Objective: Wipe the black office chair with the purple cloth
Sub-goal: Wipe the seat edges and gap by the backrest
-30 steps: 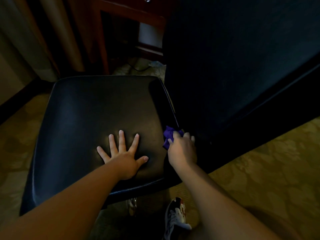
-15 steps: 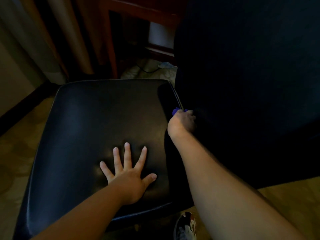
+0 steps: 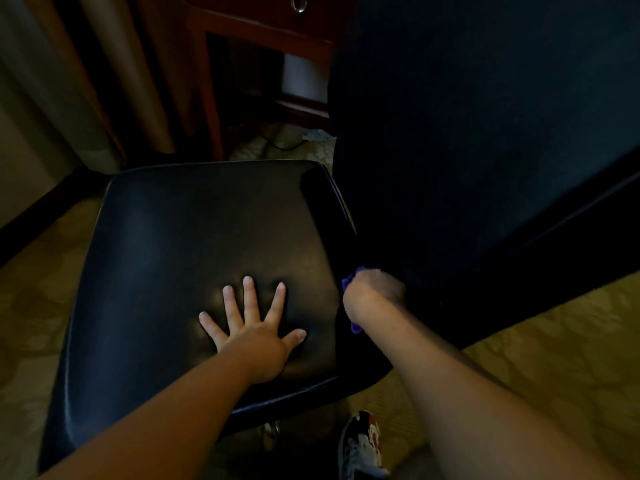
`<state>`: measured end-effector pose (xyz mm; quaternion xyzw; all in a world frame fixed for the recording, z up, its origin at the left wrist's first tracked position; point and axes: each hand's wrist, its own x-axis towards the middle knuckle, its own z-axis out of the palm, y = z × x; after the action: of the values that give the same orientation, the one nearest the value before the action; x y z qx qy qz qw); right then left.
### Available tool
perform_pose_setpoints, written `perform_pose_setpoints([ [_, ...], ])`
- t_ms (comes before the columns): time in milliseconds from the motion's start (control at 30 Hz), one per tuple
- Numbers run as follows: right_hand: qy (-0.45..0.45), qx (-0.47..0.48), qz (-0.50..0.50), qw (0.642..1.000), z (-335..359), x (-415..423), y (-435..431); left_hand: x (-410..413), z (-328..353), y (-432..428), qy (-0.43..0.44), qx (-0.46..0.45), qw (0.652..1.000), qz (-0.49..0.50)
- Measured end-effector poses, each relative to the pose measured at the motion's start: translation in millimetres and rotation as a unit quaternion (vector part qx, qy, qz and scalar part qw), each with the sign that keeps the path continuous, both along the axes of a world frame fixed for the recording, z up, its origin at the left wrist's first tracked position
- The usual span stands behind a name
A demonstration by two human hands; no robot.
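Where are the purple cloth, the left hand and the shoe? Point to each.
purple cloth (image 3: 348, 284), head view, its upper visible fold
left hand (image 3: 256, 337), head view, back of the hand
shoe (image 3: 360, 443), head view, laced top

Open seat (image 3: 180, 244) (backrest (image 3: 485, 140) tight alongside)

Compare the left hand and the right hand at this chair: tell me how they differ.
The left hand lies flat on the seat, fingers spread; the right hand is curled at the seat's edge beside the backrest. The left hand holds nothing; the right hand grips the purple cloth. The left hand looks sharp, the right hand blurred. Both are bare.
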<state>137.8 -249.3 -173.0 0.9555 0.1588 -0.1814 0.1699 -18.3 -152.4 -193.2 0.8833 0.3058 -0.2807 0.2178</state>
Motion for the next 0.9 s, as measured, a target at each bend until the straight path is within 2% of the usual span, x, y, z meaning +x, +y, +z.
perform_pose_setpoints([
  [100,0.033,-0.034,-0.015,0.999,5,-5,0,-2,0,4,-0.004,-0.008,1.000,-0.007],
  [167,0.055,-0.021,-0.037,0.998,7,-1,9,-3,1,7,-0.006,-0.014,1.000,-0.014],
  [233,0.085,0.048,-0.102,0.990,5,8,17,-3,1,8,-0.007,-0.017,1.000,-0.017],
  [300,0.106,0.180,-0.162,0.965,-5,21,27,-2,1,7,-0.007,-0.018,1.000,-0.017],
  [333,0.078,0.215,-0.177,0.957,-8,26,33,-2,2,7,-0.006,-0.019,1.000,-0.017],
  [400,-0.002,0.217,-0.188,0.958,-8,36,42,-1,1,5,-0.003,-0.025,1.000,-0.016],
  [500,-0.026,0.265,-0.146,0.953,-11,50,58,0,1,4,-0.001,-0.028,1.000,-0.013],
  [700,-0.065,0.267,-0.093,0.957,-12,75,88,3,-3,4,0.015,-0.012,1.000,-0.007],
  [900,-0.050,0.307,-0.074,0.947,-12,86,90,12,1,-2,0.034,-0.012,0.999,0.022],
])
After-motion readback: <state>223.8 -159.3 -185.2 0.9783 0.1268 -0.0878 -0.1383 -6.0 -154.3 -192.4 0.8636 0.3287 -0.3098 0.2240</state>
